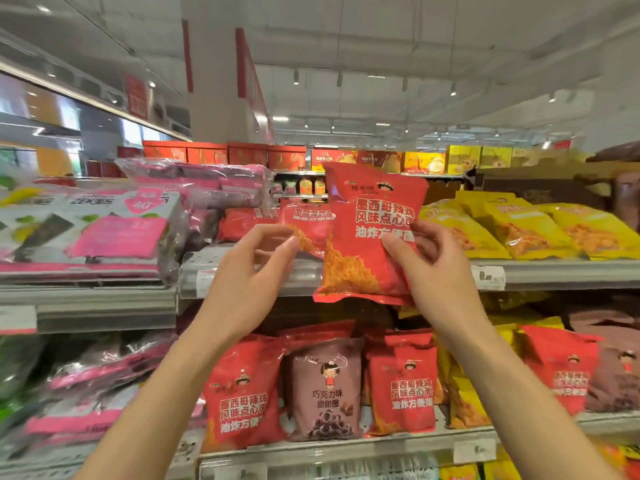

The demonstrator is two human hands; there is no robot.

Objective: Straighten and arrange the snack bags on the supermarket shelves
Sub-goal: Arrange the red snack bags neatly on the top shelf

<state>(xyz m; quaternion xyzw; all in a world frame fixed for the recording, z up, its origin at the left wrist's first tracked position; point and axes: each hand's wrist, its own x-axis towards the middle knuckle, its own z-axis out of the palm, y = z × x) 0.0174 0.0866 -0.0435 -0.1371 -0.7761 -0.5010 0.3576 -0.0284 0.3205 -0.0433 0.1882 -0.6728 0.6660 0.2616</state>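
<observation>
Head view, right hand point(429, 261) at 3 o'clock grasping red bag point(367, 233) upright at centre before top shelf point(554, 271), left hand point(252, 268) at 9 o'clock released beside it, fingertips near another red bag point(304, 220) lying on shelf, yellow bags point(519, 226) at 2 o'clock.

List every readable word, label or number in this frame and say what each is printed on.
"墨西哥辣鸡风味点心面 油炸方便面": red bag held by right hand, last characters covered.
Same text: red bag on lower shelf.
"巧克力味 甜甜圈": brown bag.
Price tags, pink packs, yellow bags, boxes on top: too blurred.
Left hand holds nothing.
</observation>
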